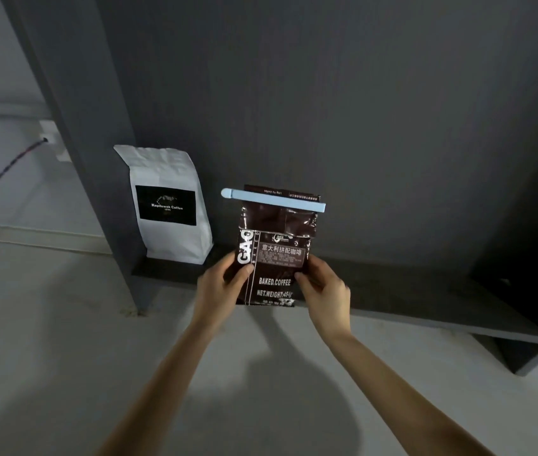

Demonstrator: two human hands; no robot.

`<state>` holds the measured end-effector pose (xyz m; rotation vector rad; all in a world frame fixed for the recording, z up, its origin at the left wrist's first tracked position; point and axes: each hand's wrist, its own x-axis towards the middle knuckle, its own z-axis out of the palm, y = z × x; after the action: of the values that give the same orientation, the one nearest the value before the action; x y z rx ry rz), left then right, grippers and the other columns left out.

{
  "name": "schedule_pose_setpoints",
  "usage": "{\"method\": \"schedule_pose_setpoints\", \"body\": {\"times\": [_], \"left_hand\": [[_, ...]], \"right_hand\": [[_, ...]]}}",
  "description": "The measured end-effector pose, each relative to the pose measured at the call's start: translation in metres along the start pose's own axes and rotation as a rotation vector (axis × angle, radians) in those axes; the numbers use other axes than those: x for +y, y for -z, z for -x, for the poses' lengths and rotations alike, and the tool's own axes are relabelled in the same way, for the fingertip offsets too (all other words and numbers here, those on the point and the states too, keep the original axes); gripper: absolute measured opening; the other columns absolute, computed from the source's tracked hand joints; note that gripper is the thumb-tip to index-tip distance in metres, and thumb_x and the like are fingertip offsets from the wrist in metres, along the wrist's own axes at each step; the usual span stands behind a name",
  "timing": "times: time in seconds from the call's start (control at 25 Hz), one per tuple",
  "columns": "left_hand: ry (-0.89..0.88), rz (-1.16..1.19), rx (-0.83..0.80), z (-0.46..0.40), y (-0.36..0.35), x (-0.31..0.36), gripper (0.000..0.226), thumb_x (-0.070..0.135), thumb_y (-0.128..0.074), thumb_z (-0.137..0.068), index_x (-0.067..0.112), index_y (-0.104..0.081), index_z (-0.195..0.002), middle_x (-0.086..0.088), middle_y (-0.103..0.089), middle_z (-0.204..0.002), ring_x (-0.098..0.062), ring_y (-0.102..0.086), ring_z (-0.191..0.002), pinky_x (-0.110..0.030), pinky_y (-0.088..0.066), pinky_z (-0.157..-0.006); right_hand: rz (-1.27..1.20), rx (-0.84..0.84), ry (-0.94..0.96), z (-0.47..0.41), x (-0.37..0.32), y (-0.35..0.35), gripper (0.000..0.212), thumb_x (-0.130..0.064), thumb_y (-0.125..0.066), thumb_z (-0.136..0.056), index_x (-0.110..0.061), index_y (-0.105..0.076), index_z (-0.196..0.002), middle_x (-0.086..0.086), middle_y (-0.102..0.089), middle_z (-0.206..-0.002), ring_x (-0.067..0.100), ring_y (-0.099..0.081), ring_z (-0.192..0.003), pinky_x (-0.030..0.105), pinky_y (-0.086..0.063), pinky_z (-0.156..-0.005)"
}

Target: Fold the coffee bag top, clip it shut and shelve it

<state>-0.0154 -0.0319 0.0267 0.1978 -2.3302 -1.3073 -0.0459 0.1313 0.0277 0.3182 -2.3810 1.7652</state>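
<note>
Brown coffee bag [272, 255] held upright at the front edge of the dark shelf [425, 311]; whether its base is set down cannot be told. Top folded over and pinched under the pale blue clip [272, 200], so only shelving appears left. Left hand [219, 283] and right hand [321, 287] are closed on the lower sides, presumably for steadying. A white coffee bag [168, 205] is stood just to the left.
</note>
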Motion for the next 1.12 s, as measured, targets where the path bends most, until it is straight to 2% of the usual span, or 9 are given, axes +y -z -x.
{"method": "schedule_pose_setpoints", "body": {"times": [0.12,0.24,0.44,0.52,0.6,0.68,0.92,1.0,1.12], "left_hand": [[-0.038,-0.056,0.059,-0.041,0.010,-0.004,0.026,0.025,-0.053,-0.086,0.010,-0.059,-0.107,-0.004,-0.063,-0.104,-0.016,-0.058,-0.095,-0.024,-0.044,-0.076],[0.012,-0.084,0.068,-0.072,0.012,-0.017,0.027,0.026,-0.053,-0.086,0.009,-0.058,-0.107,-0.009,-0.061,-0.110,-0.020,-0.057,-0.100,-0.029,-0.042,-0.080],[0.171,-0.018,0.111,-0.077,0.006,-0.038,0.025,0.021,-0.055,-0.085,0.009,-0.060,-0.105,-0.014,-0.068,-0.105,-0.027,-0.062,-0.099,-0.036,-0.046,-0.085],[0.204,-0.012,0.127,-0.075,0.004,-0.047,0.025,0.024,-0.052,-0.086,0.009,-0.060,-0.104,-0.013,-0.068,-0.106,-0.022,-0.061,-0.096,-0.032,-0.043,-0.079],[0.232,-0.023,0.159,-0.075,0.001,-0.048,0.027,0.025,-0.051,-0.087,0.008,-0.059,-0.106,-0.012,-0.067,-0.108,-0.018,-0.059,-0.094,-0.027,-0.035,-0.075],[0.261,-0.017,0.180,-0.078,-0.002,-0.050,0.029,0.027,-0.052,-0.086,0.007,-0.057,-0.108,-0.013,-0.066,-0.110,-0.023,-0.060,-0.098,-0.026,-0.035,-0.075],[0.296,-0.016,0.129,-0.074,0.001,-0.052,0.036,0.026,-0.054,-0.085,0.007,-0.053,-0.116,-0.014,-0.063,-0.117,-0.026,-0.058,-0.107,-0.028,-0.040,-0.082],[0.269,-0.051,0.178,-0.071,0.002,-0.051,0.038,0.023,-0.054,-0.084,0.007,-0.051,-0.119,-0.015,-0.061,-0.120,-0.028,-0.057,-0.110,-0.035,-0.045,-0.092],[0.082,-0.144,0.267,-0.066,-0.003,-0.031,0.042,0.020,-0.056,-0.082,0.006,-0.049,-0.121,-0.018,-0.057,-0.122,-0.033,-0.052,-0.113,-0.049,-0.044,-0.097]], "right_hand": [[0.022,-0.038,0.053,-0.035,-0.018,-0.017,0.039,-0.007,-0.056,-0.083,-0.015,-0.051,-0.121,0.007,-0.068,-0.111,0.007,-0.059,-0.094,0.000,-0.040,-0.076],[0.075,-0.233,0.048,-0.057,-0.025,-0.034,0.050,-0.007,-0.053,-0.084,-0.019,-0.037,-0.130,0.004,-0.061,-0.122,0.017,-0.057,-0.110,0.019,-0.041,-0.086],[0.148,-0.423,-0.057,-0.062,-0.007,-0.053,0.059,-0.014,-0.049,-0.085,-0.028,-0.024,-0.136,0.000,-0.057,-0.127,0.021,-0.054,-0.115,0.025,-0.040,-0.085],[0.178,-0.466,-0.063,-0.059,0.000,-0.057,0.069,-0.014,-0.051,-0.084,-0.030,-0.013,-0.139,0.000,-0.048,-0.137,0.021,-0.048,-0.121,0.027,-0.038,-0.093],[0.178,-0.491,-0.070,-0.060,0.001,-0.060,0.077,-0.012,-0.051,-0.083,-0.031,-0.004,-0.140,0.000,-0.039,-0.144,0.020,-0.042,-0.127,0.029,-0.034,-0.100],[0.163,-0.513,-0.082,-0.063,0.000,-0.061,0.079,-0.011,-0.052,-0.083,-0.031,-0.001,-0.140,0.001,-0.035,-0.147,0.020,-0.039,-0.130,0.030,-0.031,-0.103],[0.142,-0.501,-0.088,-0.056,-0.002,-0.053,0.071,-0.012,-0.050,-0.086,-0.029,-0.007,-0.140,-0.001,-0.040,-0.143,0.018,-0.039,-0.129,0.020,-0.030,-0.093],[0.172,-0.484,-0.087,-0.054,-0.003,-0.047,0.067,-0.013,-0.048,-0.088,-0.024,-0.008,-0.140,0.002,-0.037,-0.146,0.021,-0.037,-0.131,0.022,-0.031,-0.096],[0.250,-0.469,-0.106,-0.049,-0.003,-0.036,0.070,-0.011,-0.047,-0.088,-0.019,-0.002,-0.141,0.006,-0.025,-0.151,0.026,-0.030,-0.135,0.033,-0.029,-0.107]]}}
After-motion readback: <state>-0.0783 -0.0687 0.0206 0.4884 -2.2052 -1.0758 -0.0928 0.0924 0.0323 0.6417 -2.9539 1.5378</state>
